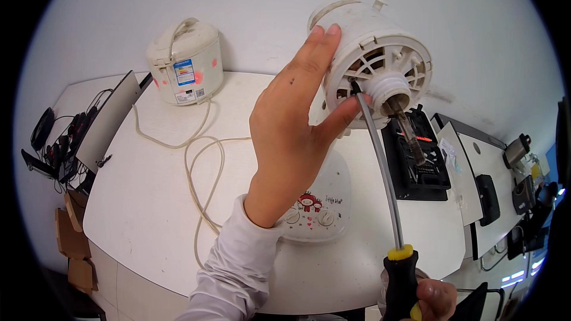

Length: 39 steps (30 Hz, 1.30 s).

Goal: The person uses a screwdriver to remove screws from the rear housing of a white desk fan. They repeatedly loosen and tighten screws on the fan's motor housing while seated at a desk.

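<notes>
My left hand [291, 101] grips the side of a white, round fan motor housing [357, 24], its fingers along the casing and thumb by the vented front. From the threaded collar [389, 89] juts a brownish metal shaft [407, 134]. Low on the right, my right hand [434, 297] is closed around the black and yellow handle of a screwdriver [383, 172]. Its long blade slants up, and the tip meets the slotted face beside the collar. Below the housing lies a white base [315, 229] with two knobs and a cartoon print; my left arm partly covers it.
A white rice cooker [185, 62] stands at the back left. Its pale cord [190, 172] loops across the white table [143, 226]. Behind the shaft is an open black tool case [425, 181]. Other desks flank the table, and cardboard boxes [74, 244] sit on the floor at left.
</notes>
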Tool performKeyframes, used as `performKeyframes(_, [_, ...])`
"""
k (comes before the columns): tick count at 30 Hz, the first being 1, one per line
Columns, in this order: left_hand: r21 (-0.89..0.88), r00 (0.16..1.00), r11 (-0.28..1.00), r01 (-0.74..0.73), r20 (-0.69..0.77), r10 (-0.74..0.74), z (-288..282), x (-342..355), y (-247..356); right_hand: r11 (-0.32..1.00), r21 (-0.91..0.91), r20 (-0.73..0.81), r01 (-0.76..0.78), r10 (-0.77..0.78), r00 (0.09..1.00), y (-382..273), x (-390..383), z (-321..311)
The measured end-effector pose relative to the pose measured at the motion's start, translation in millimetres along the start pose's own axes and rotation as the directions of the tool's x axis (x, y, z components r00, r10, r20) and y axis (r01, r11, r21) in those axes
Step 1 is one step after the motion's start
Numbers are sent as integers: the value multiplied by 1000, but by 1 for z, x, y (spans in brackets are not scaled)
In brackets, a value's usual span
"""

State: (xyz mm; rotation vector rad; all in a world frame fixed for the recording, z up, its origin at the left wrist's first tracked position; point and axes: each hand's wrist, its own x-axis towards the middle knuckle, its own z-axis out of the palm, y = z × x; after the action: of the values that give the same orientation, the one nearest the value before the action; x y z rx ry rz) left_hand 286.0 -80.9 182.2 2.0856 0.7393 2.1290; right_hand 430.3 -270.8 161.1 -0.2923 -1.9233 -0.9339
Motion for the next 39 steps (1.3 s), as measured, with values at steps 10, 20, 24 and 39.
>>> performKeyframes(10, [45,1000,999,-23,-17,23,-1,0,1,972,10,30,-234,234,972,-13,9,2])
performKeyframes(20, [44,1000,999,3,-6,-3,-2,-1,0,901,-33,-143,-433,425,894,-42,12,22])
performKeyframes(24, [7,1000,1000,12,-1,-12,-1,-2,-1,955,0,-98,-296,295,951,-28,5,13])
performKeyframes(39, [25,999,999,25,39,-26,-8,1,3,991,39,81,-127,124,989,1,2,-20])
